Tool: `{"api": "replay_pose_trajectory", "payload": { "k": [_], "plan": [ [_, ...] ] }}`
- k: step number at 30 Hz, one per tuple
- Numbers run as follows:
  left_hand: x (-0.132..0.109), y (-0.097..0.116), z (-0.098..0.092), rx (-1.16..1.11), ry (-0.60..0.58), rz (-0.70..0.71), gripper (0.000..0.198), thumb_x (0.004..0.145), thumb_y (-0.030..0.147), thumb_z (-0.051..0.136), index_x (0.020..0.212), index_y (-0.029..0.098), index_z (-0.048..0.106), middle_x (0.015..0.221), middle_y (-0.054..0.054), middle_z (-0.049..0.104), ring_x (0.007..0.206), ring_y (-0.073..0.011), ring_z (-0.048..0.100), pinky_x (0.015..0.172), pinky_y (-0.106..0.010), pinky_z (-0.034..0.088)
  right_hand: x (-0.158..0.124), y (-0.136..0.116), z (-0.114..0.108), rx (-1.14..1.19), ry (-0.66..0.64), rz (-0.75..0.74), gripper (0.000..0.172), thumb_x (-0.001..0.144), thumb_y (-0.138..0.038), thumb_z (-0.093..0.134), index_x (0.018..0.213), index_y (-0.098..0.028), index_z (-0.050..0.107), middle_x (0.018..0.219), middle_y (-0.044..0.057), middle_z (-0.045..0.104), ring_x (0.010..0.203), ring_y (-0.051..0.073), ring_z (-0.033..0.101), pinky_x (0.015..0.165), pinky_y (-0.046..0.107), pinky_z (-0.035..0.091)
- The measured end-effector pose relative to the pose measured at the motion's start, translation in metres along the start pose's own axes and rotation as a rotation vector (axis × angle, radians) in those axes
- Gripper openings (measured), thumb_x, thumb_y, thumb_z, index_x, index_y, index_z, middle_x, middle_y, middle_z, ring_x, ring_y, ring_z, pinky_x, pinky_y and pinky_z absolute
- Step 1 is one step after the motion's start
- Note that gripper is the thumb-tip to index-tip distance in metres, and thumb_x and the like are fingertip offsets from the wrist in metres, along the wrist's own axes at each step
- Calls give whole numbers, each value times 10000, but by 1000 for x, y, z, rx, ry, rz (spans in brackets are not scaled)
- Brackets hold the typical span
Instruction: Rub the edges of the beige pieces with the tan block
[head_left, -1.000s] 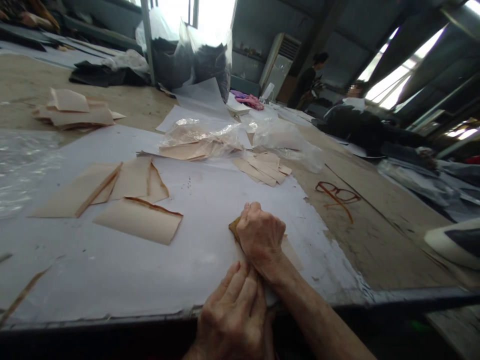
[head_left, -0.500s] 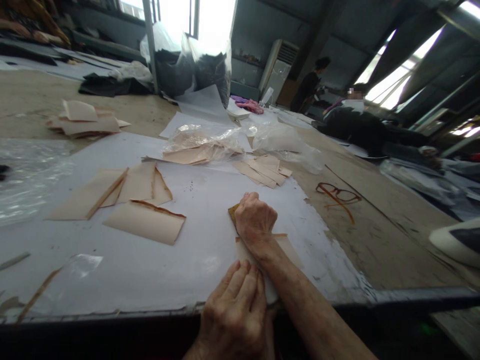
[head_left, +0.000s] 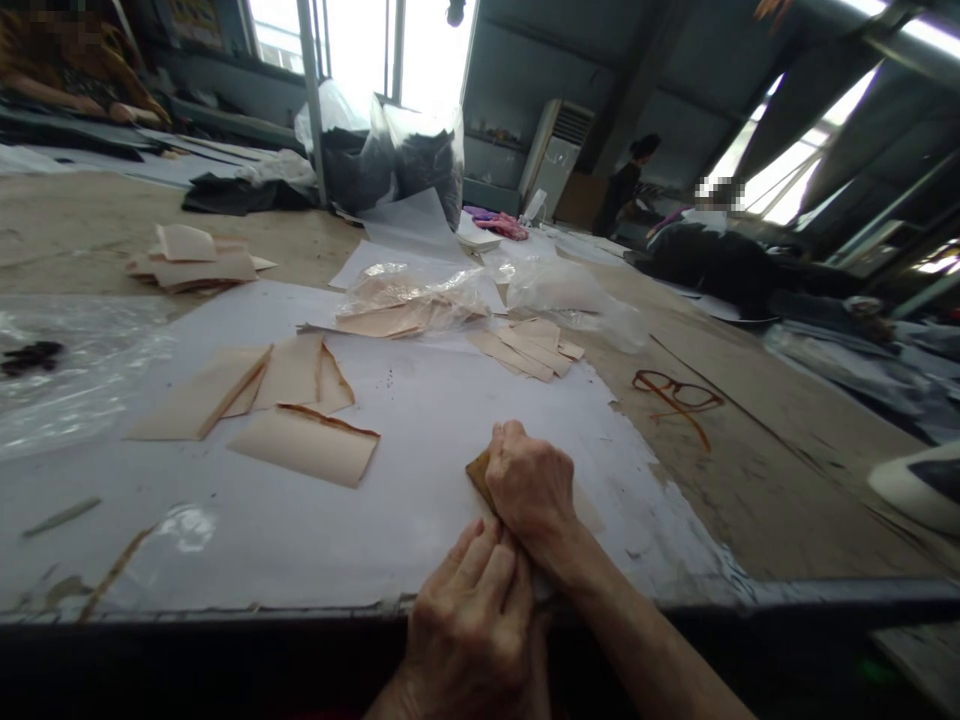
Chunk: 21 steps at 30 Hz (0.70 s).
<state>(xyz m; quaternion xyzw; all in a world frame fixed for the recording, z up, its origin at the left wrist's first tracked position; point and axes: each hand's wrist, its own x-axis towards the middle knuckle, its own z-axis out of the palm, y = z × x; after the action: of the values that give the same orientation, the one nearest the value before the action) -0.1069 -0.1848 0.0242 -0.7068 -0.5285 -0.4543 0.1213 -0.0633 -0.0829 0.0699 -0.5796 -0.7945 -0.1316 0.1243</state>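
**Right hand (head_left: 531, 485) clenched on a brown flat piece (head_left: 478, 474), left hand (head_left: 474, 610) bearing down close behind**

The right hand is curled tightly over the brown flat piece, whose corner juts out to the left of its knuckles. The fist-like hold and low wrist suggest force directed down into the white sheet (head_left: 409, 520), which probably serves as a clean, smooth working surface.

The left hand is just nearer the body, its fingers together and pointing forward, apparently to steady the work. Whether they pinch anything beneath, I cannot tell. A pale piece (head_left: 589, 508) lies under the hands, mostly covered; part of it shows to the right of the right hand.

Left of both hands, a brown-edged piece (head_left: 307, 450) lies apart from an overlapping group (head_left: 217, 392), seemingly kept out of the hands' way yet reachable. Straight beyond the right hand, a fanned pile (head_left: 529, 350) spreads so that single edges show, perhaps for easy picking. The glasses (head_left: 679, 390) rest on the table (head_left: 757, 500), beyond and right of the right hand, off the white sheet, likely for safety.
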Motion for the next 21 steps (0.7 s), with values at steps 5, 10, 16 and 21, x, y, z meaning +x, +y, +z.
{"api": "replay_pose_trajectory", "payload": {
  "k": [5,10,16,21],
  "plan": [
    [-2,2,10,-10,122,2,253,675,120,498,897,65,609,828,-118,612,924,-243,543,843,-353,464,11,-10,4,-65,-38,40,277,839,-240,307,702,-143,526,534,80,596,519,198,593,448,237,332],
    [-4,0,18,2,236,14,234,689,137,499,878,59,614,835,-114,622,917,-235,551,833,-339,473,18,-14,10,-72,23,87,282,831,-238,309,677,-142,524,506,78,582,492,202,588,443,240,354],
    [1,0,7,41,141,28,228,710,163,523,889,52,611,857,-117,627,919,-231,555,828,-320,479,28,-23,11,-31,12,147,280,834,-231,302,702,-128,527,541,100,598,514,206,594,458,249,374],
    [-2,0,9,37,169,41,239,726,187,494,893,64,612,880,-119,623,917,-238,555,823,-336,478,34,-26,18,31,38,194,284,839,-239,305,724,-120,537,559,102,601,529,200,595,478,248,379]
  ]
}}
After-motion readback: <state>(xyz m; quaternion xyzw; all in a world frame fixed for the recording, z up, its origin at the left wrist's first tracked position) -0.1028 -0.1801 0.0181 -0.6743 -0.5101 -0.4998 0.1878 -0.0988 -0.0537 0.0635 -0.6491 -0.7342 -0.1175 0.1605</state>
